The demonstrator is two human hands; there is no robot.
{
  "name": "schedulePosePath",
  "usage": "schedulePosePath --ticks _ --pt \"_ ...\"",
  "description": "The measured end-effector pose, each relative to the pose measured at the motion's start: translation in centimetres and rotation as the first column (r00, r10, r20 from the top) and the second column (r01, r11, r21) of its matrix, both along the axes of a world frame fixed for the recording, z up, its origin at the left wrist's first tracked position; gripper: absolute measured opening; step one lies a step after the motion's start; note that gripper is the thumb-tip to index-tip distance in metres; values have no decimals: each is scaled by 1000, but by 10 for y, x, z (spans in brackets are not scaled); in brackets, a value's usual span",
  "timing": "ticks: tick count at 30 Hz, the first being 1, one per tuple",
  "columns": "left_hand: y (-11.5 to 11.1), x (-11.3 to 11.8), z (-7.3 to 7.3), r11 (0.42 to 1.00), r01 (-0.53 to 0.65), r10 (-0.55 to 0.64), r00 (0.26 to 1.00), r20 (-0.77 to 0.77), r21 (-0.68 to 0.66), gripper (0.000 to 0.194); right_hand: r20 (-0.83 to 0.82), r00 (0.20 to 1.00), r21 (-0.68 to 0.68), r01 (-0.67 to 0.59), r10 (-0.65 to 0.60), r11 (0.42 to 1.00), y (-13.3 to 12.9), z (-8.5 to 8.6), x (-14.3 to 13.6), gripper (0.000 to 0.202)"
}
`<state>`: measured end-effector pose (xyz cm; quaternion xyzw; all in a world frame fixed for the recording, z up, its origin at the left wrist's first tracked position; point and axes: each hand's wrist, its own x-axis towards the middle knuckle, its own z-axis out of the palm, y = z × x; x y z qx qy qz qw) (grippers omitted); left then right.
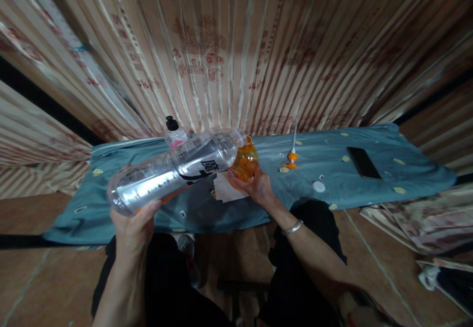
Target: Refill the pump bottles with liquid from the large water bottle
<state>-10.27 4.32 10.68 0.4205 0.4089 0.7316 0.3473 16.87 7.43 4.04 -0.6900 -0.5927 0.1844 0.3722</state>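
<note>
My left hand [135, 226] is wrapped round the lower end of a large clear plastic bottle [173, 177] with a silvery label. The bottle is tilted nearly flat, its neck pointing right. Its mouth meets the top of a smaller amber bottle [246, 163]; whether liquid is flowing I cannot tell. My right hand [256, 185] grips the amber bottle from below, fingers partly hidden behind it. Beneath them a white sheet of paper [227, 189] lies on the cloth. To the right rests an orange pump top [292, 158] with a thin tube, and a white round cap [318, 186].
A teal patterned cloth [369, 189] covers the low surface before me. Behind the large bottle stands a clear bottle with a black top [172, 123]. A black phone [364, 163] lies at the right. Pleated curtains [236, 61] hang close behind.
</note>
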Motion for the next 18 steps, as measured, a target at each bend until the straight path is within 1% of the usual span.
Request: schedulePosePath --ticks 3,7,12,18 --pt "0 0 0 1000 -7 7 1000 6 -18 88 -6 1000 -18 -7 7 1000 0 2 0 68" --pt "-1 -1 0 999 -12 13 1000 7 -44 89 1 1000 5 -11 11 1000 0 -1 0 69" --pt "0 -3 -3 1000 -13 13 1000 18 -13 91 39 999 27 -8 7 1000 1 -4 1 69" --pt "2 -3 -3 1000 -25 25 1000 9 -9 94 69 998 1 7 -7 1000 2 -4 0 71"
